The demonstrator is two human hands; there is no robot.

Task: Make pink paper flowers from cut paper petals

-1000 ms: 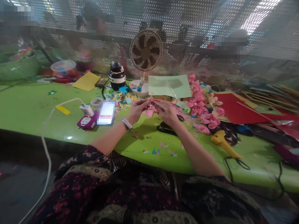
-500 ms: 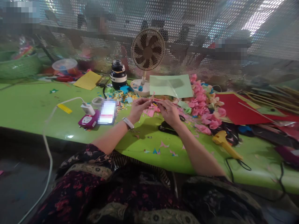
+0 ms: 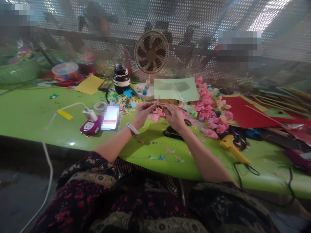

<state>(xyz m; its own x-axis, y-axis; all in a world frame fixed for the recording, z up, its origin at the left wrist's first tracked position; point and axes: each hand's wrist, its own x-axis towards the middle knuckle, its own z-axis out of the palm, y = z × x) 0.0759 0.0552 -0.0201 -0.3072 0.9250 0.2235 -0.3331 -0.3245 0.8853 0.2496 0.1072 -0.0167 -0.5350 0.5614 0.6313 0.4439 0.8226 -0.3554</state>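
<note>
My left hand (image 3: 142,114), with a white band (image 3: 132,128) at the wrist, pinches a small piece of pink paper (image 3: 158,97) that sticks up above its fingertips. Close against it, my right hand (image 3: 173,116) has its fingers closed on a small dark-and-yellow tool (image 3: 159,108), whose kind I cannot make out. Both sets of fingertips almost meet over the table. Pink paper scraps (image 3: 154,116) lie just below them. Under my right wrist is a black object shaped like a stapler (image 3: 173,133), partly hidden by the forearm.
A fan (image 3: 151,55) stands at the back beside a black bottle (image 3: 121,81). Pink paper petals (image 3: 206,105) are heaped on the right, near red sheets (image 3: 245,111) and a yellow glue gun (image 3: 233,149). Left are a lit phone (image 3: 110,118) and a purple power socket (image 3: 90,127) with a cable.
The whole view has shifted slightly, so things appear a little further left. Both hands stay close together, and the dark-and-yellow tool shows more plainly between them.
</note>
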